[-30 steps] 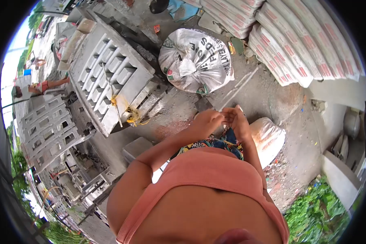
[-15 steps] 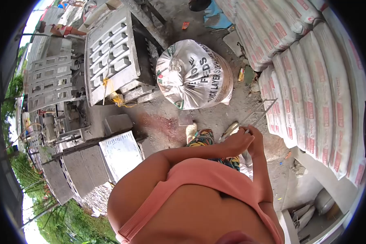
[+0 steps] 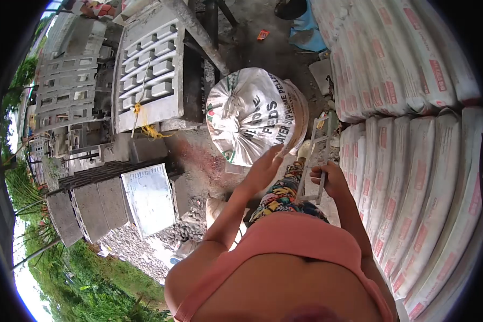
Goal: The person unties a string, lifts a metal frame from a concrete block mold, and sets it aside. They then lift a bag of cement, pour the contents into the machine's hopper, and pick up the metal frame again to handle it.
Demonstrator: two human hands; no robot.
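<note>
Metal frame [image 3: 317, 155], a slim grey ladder-like piece with cross rungs, stands nearly upright in front of me. My right hand [image 3: 331, 180] grips it near the lower end, fingers curled tight around one rail. Just to its right rises a wall of stacked white bags [image 3: 413, 118] with red print. To its left sits a bulging white feed sack [image 3: 255, 115], tied shut at the top, so I cannot see what is inside. My left hand [image 3: 265, 169] is at the sack's lower edge, fingers straight and loosely spread; I cannot tell whether they touch it. Farther left lies a grey mould [image 3: 147, 70] of rectangular cells with yellow cord [image 3: 145, 127] at its edge. Below it are a white board [image 3: 151, 198] and loose gravel [image 3: 137, 247].
</note>
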